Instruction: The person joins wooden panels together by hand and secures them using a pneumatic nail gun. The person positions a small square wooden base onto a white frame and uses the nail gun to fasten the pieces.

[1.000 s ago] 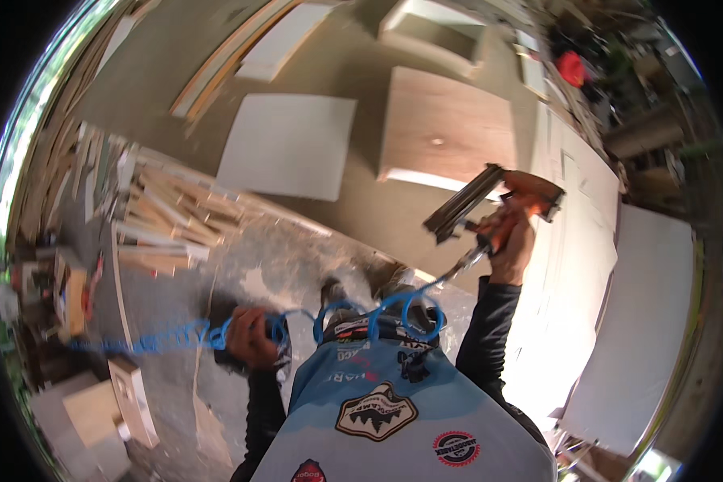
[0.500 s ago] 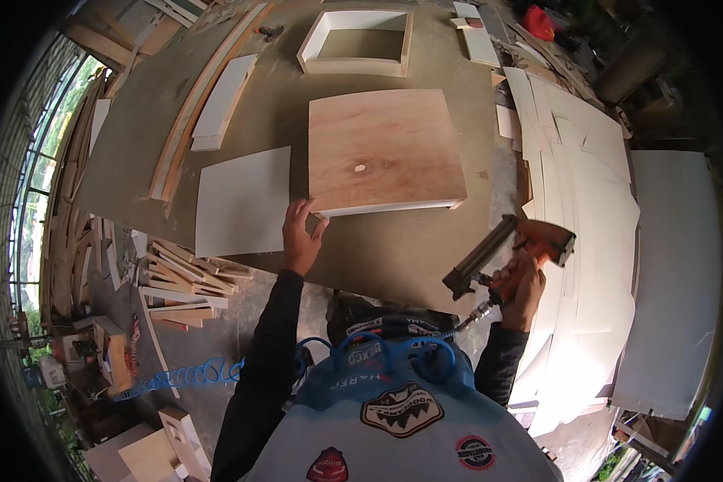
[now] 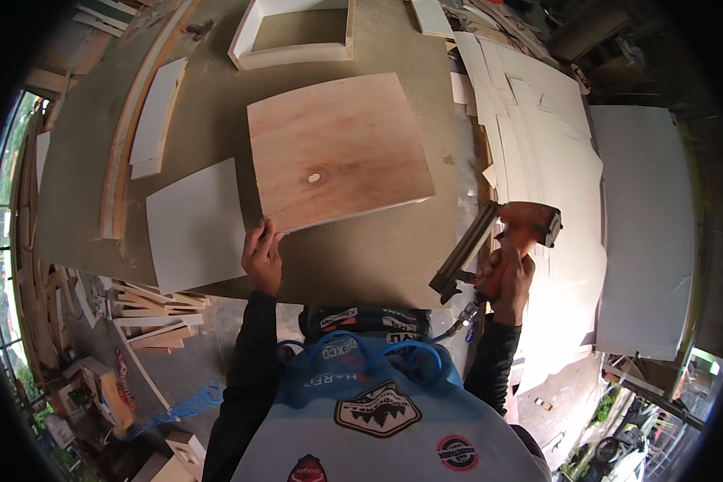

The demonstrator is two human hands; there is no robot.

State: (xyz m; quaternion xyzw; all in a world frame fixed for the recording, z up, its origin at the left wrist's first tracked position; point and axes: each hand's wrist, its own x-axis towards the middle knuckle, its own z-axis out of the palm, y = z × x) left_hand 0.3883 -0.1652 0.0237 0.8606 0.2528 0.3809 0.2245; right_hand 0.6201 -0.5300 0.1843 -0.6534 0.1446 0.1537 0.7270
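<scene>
A square plywood-topped box with a small light knot patch lies on the work table, a thin pale side showing under its near edge. At its near left corner, my left hand is closed, fingers on the top and thumb by the front edge. My right hand is wrapped round the handle of an orange and black nail gun. The gun hangs over the table's near right part, apart from the box, its long dark magazine slanting down to the left. A metal air fitting joins its handle.
Left of the box lies a white sheet, with a white board beyond. An open white frame sits at the far side. Large white sheets are stacked to the right. A blue coiled hose and wood offcuts lie at lower left.
The box has turned slightly anticlockwise, its near right corner swinging away, with my left hand at its corner. The whole view has shifted. The nail gun stays in my right hand.
</scene>
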